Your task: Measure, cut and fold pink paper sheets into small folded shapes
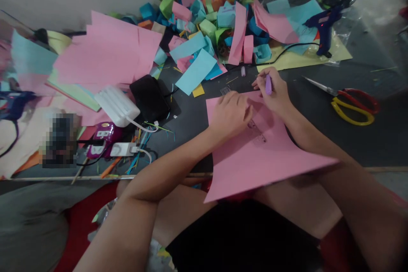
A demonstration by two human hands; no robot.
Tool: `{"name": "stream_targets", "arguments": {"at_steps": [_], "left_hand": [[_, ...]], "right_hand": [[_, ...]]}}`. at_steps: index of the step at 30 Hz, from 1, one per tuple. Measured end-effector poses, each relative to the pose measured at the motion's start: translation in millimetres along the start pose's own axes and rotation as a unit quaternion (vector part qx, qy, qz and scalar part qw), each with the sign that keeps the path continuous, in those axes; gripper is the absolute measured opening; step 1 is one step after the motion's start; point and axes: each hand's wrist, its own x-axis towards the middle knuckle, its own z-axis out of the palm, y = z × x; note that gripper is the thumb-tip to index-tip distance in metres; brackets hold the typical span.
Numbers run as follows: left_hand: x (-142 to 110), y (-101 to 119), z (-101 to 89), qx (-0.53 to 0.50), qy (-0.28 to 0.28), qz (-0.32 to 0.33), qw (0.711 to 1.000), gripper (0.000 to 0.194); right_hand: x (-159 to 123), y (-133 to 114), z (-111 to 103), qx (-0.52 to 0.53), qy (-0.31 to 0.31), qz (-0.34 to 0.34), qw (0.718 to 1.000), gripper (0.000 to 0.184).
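Note:
A pink paper sheet (255, 153) lies on the dark work surface (366, 136) and hangs over its near edge above my lap. My left hand (230, 112) presses down on the sheet's upper part, fingers curled over a clear ruler (256, 131) that shows beneath it. My right hand (273, 91) grips a purple pen (268, 84) with its tip at the sheet's far edge. A small purple pen cap (243, 71) lies just beyond.
Red-and-yellow scissors (353, 103) lie to the right. A blue glue gun (323, 27) stands on yellow paper at the back right. Piles of pink, blue and green paper pieces (204, 21) fill the back. A white power bank (116, 105), black case (149, 97) and cables sit left.

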Motion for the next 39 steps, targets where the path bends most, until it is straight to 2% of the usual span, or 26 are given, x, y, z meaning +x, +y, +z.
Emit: {"name": "stream_targets", "arguments": {"at_steps": [2, 4, 7, 12, 17, 25, 34, 39], "left_hand": [[0, -2, 2.7, 0.045, -0.014, -0.099, 0.994, 0.056], [0, -4, 7.2, 0.053, -0.055, -0.128, 0.989, 0.076], [1, -4, 10.8, 0.019, -0.096, -0.083, 0.992, 0.084], [0, 2, 1.2, -0.022, -0.107, -0.028, 0.994, 0.094], [4, -5, -6.0, -0.07, -0.075, -0.023, 0.994, 0.101], [20, -40, -11.1, -0.122, -0.11, 0.027, 0.986, 0.094], [21, -37, -14.3, -0.112, -0.124, 0.031, 0.985, 0.103], [21, -41, -11.4, -0.113, -0.115, 0.044, 0.986, 0.099]], "right_hand": [[0, 1, 0, -0.012, -0.005, -0.009, 1.0, 0.026], [0, 3, -1, -0.033, -0.004, -0.02, 0.999, 0.027], [1, 6, -1, -0.066, 0.004, -0.036, 0.997, 0.028], [3, 9, -1, -0.087, 0.006, -0.049, 0.995, 0.024], [4, 9, 0, -0.094, 0.01, -0.05, 0.994, 0.021], [3, 5, -1, -0.091, -0.003, -0.041, 0.995, 0.013], [2, 9, -1, -0.084, 0.001, -0.051, 0.995, 0.017], [2, 5, -4, -0.081, -0.004, -0.048, 0.996, 0.022]]}}
